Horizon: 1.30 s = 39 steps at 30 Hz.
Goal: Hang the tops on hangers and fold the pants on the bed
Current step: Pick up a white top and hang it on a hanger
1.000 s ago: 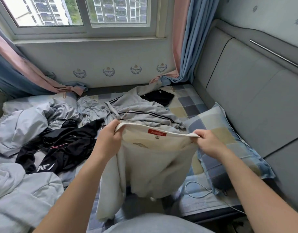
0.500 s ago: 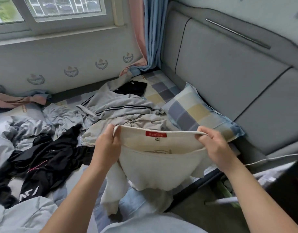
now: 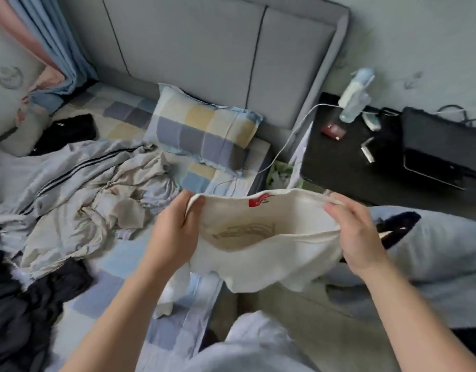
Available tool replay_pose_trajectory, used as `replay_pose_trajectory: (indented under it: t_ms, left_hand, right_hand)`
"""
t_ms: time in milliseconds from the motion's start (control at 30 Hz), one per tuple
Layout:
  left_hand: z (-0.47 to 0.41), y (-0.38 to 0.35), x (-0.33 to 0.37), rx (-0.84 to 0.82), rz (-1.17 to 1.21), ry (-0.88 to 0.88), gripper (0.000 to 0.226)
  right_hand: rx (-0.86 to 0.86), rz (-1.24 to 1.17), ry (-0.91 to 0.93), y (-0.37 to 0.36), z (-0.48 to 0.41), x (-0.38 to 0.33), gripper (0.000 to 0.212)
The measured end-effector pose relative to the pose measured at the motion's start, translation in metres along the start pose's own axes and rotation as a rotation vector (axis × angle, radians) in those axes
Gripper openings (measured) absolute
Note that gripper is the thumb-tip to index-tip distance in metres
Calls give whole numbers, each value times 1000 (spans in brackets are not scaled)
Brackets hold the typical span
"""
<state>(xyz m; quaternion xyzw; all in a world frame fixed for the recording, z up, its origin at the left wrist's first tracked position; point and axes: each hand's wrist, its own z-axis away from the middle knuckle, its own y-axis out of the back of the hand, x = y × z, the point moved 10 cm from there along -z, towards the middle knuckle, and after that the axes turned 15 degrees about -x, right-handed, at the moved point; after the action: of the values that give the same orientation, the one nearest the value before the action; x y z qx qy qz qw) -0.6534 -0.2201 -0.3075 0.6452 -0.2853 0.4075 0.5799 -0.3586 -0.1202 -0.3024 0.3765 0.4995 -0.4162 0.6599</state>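
Note:
I hold a cream top with a red neck label stretched between both hands, above the bed's edge. My left hand grips its left shoulder; my right hand grips the right shoulder. The garment's lower part hangs down toward the bed. On the bed lie a grey striped garment, a beige crumpled garment, a black garment at lower left and a small black piece near the wall. No hanger is visible.
A checked pillow leans by the grey headboard. A black nightstand at right carries a bottle, a white cable and a black laptop. A pale bundle lies beyond my right hand.
My view has swung right, away from the window toward the headboard and nightstand. The cream top has moved right with both hands, still held by its shoulders.

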Motion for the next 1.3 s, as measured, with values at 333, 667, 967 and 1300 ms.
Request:
replay_pose_trajectory:
  t_ms: [333,667,967,1300]
  left_hand:
    - [10,-193,110,-539,108,-226,38]
    - [78,-432,270,-968,187,-392,37]
    - [117,-594,449,-1101,182,-574,38]
    - [95,-677,674,-1076,315,-892,38]
  right_hand:
    - [482,-100,-198,146,189,49,45]
    - [866,-244,-172,321,381,90,20]
    - [1029,-175,-58,468,481,61,32]
    - [1253,90,105,625,533,-67,24]
